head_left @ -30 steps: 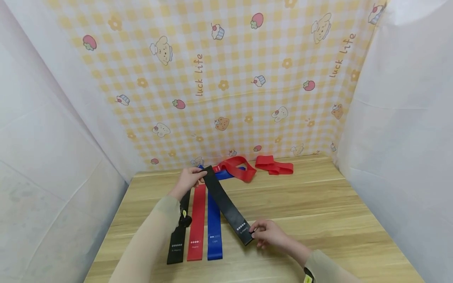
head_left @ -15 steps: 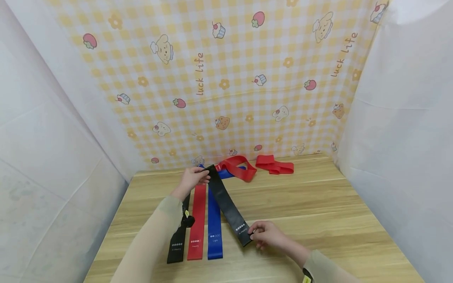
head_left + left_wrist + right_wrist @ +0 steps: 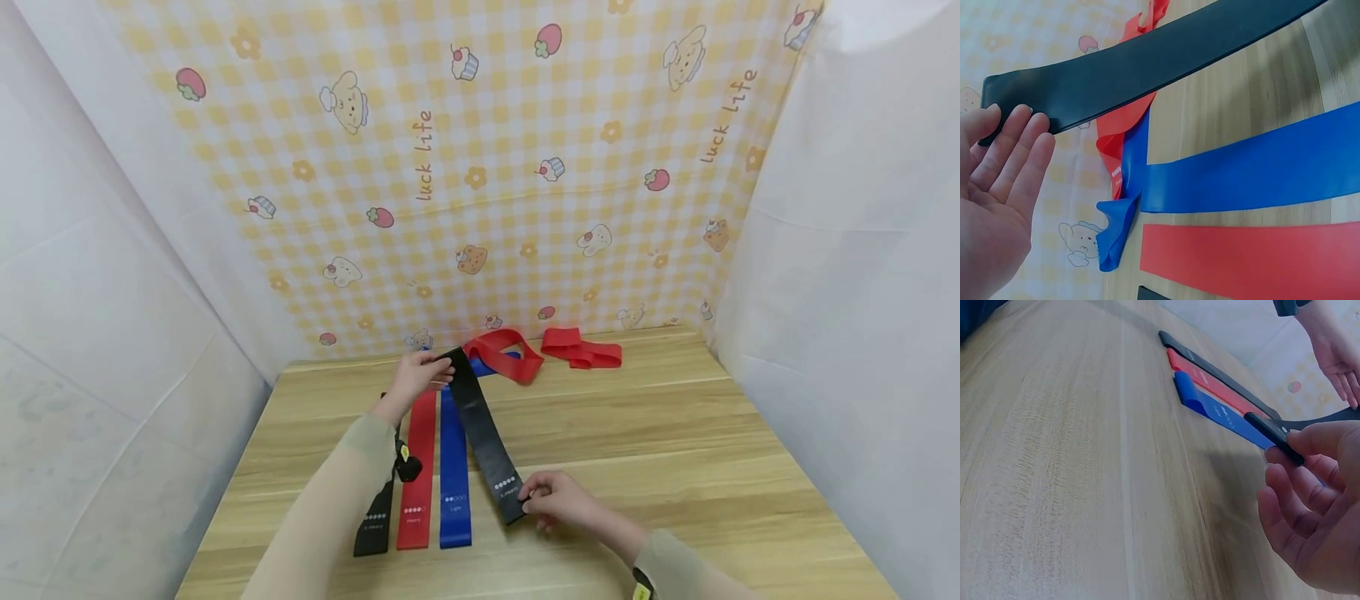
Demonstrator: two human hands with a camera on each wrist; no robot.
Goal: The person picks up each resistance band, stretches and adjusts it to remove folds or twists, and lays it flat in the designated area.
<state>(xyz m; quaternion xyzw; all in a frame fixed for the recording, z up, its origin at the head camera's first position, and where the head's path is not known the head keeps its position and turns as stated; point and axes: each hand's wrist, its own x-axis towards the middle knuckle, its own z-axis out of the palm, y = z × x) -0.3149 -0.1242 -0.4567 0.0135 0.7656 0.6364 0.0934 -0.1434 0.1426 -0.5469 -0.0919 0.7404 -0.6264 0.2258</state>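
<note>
A black resistance band point(image 3: 483, 433), printed with white dots near its lower end, stretches flat between both hands. My left hand point(image 3: 417, 380) pinches its far end; the left wrist view shows the thumb and fingertips on the band's corner. At the near end, my right hand point(image 3: 561, 498) pinches the edge between thumb and fingers. The band is raised over the table, slanting beside a flat blue band point(image 3: 454, 467) marked Light. Left of that lie a red band point(image 3: 415, 483) and another black band point(image 3: 373, 525), the latter partly hidden by my left forearm.
At the back of the wooden table point(image 3: 637, 433), a loosely looped red band point(image 3: 517, 358) lies across a crumpled blue band point(image 3: 1117, 231). A folded red band point(image 3: 581, 348) is to their right. Patterned cloth point(image 3: 480, 167) hangs behind, with white sheets at both sides.
Both hands still hold the black band. Its far end has shifted right with my left hand and its near end slightly left with my right, so it slants less.
</note>
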